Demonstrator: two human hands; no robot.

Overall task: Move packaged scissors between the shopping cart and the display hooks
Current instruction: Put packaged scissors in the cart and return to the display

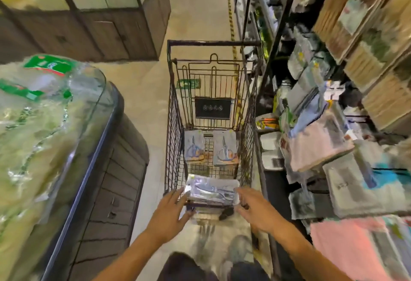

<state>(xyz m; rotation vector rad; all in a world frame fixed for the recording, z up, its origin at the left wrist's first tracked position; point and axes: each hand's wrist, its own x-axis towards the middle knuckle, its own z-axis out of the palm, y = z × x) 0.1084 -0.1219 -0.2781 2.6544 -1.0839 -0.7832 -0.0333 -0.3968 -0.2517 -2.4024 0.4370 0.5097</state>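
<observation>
Wire shopping cart (175,125) sits in the aisle, handle end toward the person, right side close against the display rack (275,36). Two packaged scissors lie flat on the cart floor at the far end, side by side: left pack (194,146), right pack (225,148), small gap between them. A stack of clear scissor packs (212,189) rests at the near end of the cart, by the handle, lying crosswise. Left hand (172,211) is at the stack's left edge, fingers straight and spread, fingertips at the pack edge; contact likely but blur makes it hard to confirm. Right hand (253,207) is at the stack's right edge, fingers extended and loose, not curled round anything. So both hands are wide, flanking the stack, nothing gripped. Rack on the right is full of hanging packaged goods (315,147), too blurred to identify. Chest freezer with a curved glass lid (89,111) stands left of the cart, bagged greens inside.
</observation>
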